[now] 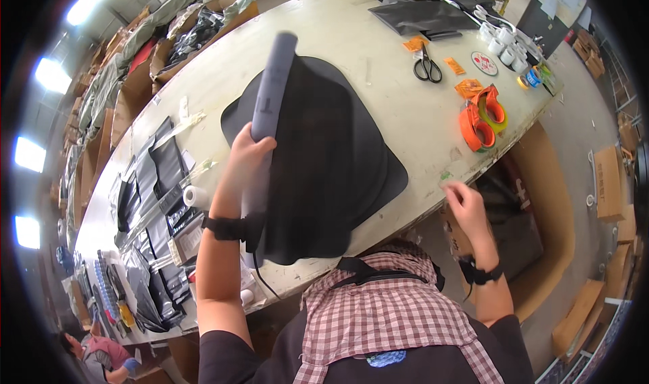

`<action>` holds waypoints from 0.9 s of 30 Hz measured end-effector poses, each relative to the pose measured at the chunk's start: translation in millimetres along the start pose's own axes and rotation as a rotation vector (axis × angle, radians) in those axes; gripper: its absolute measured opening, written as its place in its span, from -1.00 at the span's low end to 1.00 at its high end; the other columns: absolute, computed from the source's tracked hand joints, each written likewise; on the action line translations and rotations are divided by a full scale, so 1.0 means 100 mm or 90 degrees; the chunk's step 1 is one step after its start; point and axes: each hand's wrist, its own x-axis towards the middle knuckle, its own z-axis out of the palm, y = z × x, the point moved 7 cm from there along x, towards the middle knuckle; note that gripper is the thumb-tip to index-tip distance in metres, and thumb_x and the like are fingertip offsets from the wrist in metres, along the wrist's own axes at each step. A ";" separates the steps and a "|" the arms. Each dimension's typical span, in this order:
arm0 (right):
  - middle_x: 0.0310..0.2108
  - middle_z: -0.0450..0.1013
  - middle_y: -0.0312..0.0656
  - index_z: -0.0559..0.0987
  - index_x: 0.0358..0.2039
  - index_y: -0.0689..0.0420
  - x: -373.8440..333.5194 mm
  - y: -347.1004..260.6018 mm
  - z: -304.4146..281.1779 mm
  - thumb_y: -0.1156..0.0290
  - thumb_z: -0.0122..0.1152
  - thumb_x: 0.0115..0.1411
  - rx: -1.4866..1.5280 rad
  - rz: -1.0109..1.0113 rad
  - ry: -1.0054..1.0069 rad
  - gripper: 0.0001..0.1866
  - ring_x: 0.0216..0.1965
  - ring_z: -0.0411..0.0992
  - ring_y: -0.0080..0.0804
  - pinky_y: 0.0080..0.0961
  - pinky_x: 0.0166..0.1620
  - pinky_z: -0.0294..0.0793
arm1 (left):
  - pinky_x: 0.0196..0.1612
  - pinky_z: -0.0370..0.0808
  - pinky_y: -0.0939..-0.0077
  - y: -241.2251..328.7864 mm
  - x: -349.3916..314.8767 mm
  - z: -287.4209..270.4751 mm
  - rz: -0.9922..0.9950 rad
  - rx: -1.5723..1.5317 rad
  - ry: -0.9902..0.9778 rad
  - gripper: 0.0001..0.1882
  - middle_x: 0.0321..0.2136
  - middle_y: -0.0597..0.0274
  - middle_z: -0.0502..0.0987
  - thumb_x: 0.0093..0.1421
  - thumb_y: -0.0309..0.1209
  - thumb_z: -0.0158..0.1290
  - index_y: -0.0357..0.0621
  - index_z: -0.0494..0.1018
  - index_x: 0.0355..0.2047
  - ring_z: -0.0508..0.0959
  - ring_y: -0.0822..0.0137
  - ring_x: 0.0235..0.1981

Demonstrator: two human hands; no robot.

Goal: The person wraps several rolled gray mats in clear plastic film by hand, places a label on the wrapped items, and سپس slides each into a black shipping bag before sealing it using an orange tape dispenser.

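**Black mat [307, 174] held by its curled grey edge over the mat stack [389, 171]**

The left hand [249, 153] is closed around the mat's curled edge, thumb lapped over it, at the left side of the stack. The edge stands up as a grey, tube-like roll, while the dark sheet spreads blurred across the stack and past its near side. How much of the mat is clear of the layers below cannot be told.

The right hand [468, 211] is off to the right of the stack, well apart from the mat, fingers loosely curled. No object shows in it, though I cannot tell whether the fingertips pinch something small.

The step in hand looks like turning or rolling one mat by its edge. The next move seems to call for keeping that curl firm and controlling the loose side, which a second hand at the stack's right could steady.

Farther out, orange tape dispensers [476, 134] sit right of the stack, with black-handled scissors [427, 69] beyond its far right corner. A white roll [195, 197] and black plastic packages [169, 157] lie left of it. An open cardboard box [554, 205] stands below the table [405, 110], right of the stack.
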 end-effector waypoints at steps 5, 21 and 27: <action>-0.05 0.35 0.01 0.29 0.15 0.27 0.36 -1.60 0.85 0.24 0.27 0.12 0.227 -0.290 -0.278 -0.35 -0.08 0.41 -0.25 -0.42 -0.05 0.43 | -0.50 0.40 0.59 0.83 -0.27 0.39 0.024 -0.368 0.056 -0.76 -0.49 0.32 0.41 0.05 -0.50 0.10 -0.24 0.33 -0.26 0.43 0.50 -0.54; 0.13 0.25 -0.05 0.02 0.30 0.22 1.59 -1.26 0.86 0.56 0.32 -0.10 0.428 -0.250 -0.281 -0.04 0.12 0.29 -0.30 -0.41 0.11 0.32 | 0.02 0.37 0.31 1.30 -0.15 1.00 0.142 -0.325 0.133 -0.40 0.02 0.02 0.30 0.21 -0.29 0.10 -0.26 0.13 0.16 0.34 0.24 0.02; -0.07 0.33 -0.18 0.16 0.23 0.15 2.73 -0.93 -0.11 0.41 0.34 -0.14 0.332 -0.155 -0.058 -0.12 -0.11 0.36 -0.40 -0.48 -0.02 0.37 | 0.03 0.40 0.30 0.59 -0.47 1.11 0.375 0.200 0.000 -0.56 0.03 0.04 0.38 0.10 -0.33 0.16 -0.09 0.40 0.00 0.40 0.06 0.01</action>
